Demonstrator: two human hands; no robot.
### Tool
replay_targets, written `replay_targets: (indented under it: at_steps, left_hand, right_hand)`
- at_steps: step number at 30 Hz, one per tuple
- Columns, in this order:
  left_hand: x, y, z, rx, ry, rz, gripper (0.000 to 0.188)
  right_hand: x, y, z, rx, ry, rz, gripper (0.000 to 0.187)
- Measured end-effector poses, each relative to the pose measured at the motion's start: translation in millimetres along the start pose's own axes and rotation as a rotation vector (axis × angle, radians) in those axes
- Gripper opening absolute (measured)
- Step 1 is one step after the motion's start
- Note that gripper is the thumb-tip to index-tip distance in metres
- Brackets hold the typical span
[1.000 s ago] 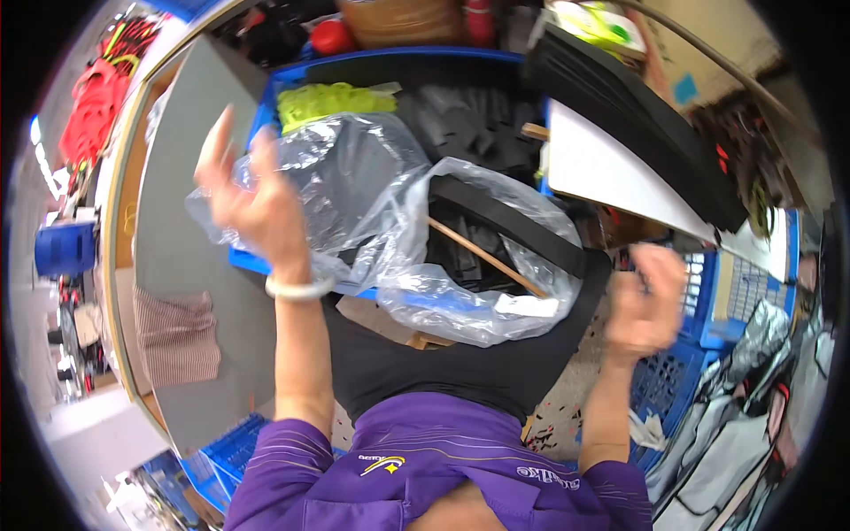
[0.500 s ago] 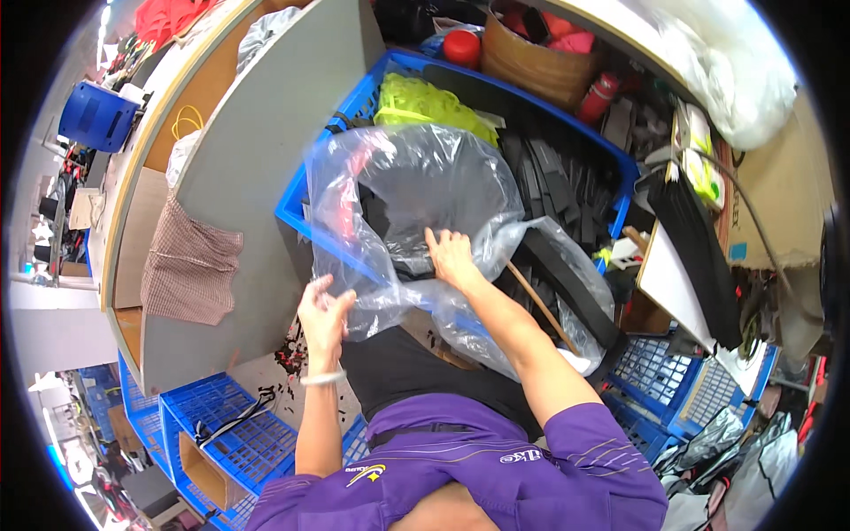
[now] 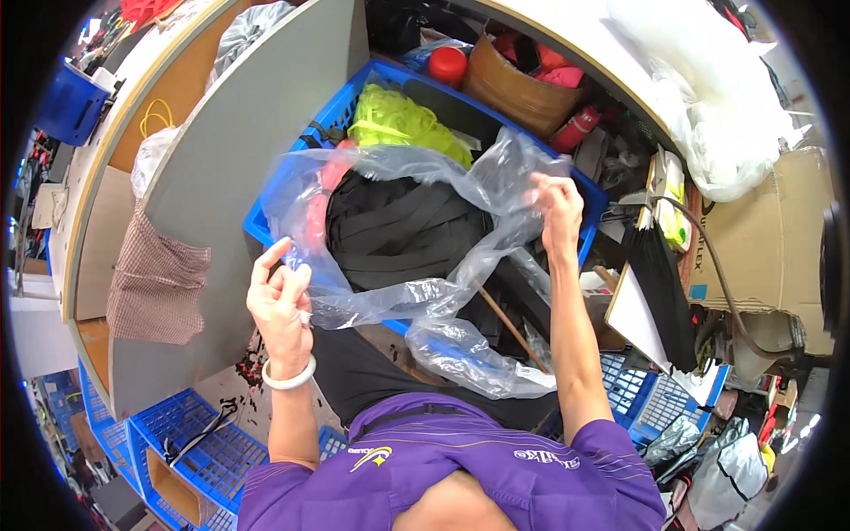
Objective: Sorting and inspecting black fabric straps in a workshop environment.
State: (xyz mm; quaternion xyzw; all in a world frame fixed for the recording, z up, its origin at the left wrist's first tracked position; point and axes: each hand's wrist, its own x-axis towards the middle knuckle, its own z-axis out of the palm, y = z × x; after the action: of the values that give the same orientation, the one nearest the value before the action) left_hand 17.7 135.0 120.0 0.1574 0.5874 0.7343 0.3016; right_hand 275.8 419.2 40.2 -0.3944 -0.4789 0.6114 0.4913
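Note:
A large clear plastic bag (image 3: 416,296) is stretched wide between my hands, its mouth open over a blue plastic crate (image 3: 270,234). My left hand (image 3: 282,301) pinches the bag's near left edge; a white bangle sits on that wrist. My right hand (image 3: 556,205) grips the bag's far right edge, raised higher. Through the opening I see a pile of black straps (image 3: 403,234) inside the crate. Behind the straps in the crate lies a bundle of neon yellow-green cloth (image 3: 403,124).
A grey board (image 3: 230,168) leans at the left with a checked cloth bag (image 3: 155,283) hanging beside it. Empty blue crates (image 3: 190,451) stand at lower left and lower right. A brown basket (image 3: 522,84), a red bottle (image 3: 575,131) and cardboard (image 3: 753,239) crowd the right side.
Both hands have spread apart and pulled the bag's mouth open; my right hand moved right and up, my left hand took the near edge. The view shifted slightly.

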Motion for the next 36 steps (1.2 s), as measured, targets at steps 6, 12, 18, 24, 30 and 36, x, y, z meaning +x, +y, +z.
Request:
replay_targets:
  at_steps: [6, 12, 18, 24, 30, 36]
  left_hand:
    - [20, 10, 13, -0.067, 0.012, -0.008, 0.04]
    - [47, 39, 15, -0.151, 0.053, 0.072, 0.037]
    - [45, 31, 33, 0.15, -0.26, -0.003, 0.035]
    - [67, 1, 99, 0.294, -0.5, -0.045, 0.034]
    - [85, -17, 102, 0.704, -0.624, 0.959, 0.079]
    - [84, -116, 70, 0.59, -1.1, 0.051, 0.038]
  right_hand:
    - [-45, -36, 27, -0.365, -0.461, 0.11, 0.029]
    - [-24, -63, 20, -0.297, 0.006, -0.443, 0.01]
    - [-8, -35, 34, 0.407, -0.221, -0.07, 0.026]
    - [-72, -35, 115, -0.115, -0.599, 0.028, 0.065]
    - [-61, -24, 103, -0.125, -0.525, 0.066, 0.021]
    - [-37, -17, 115, -0.03, -0.44, -0.016, 0.021]
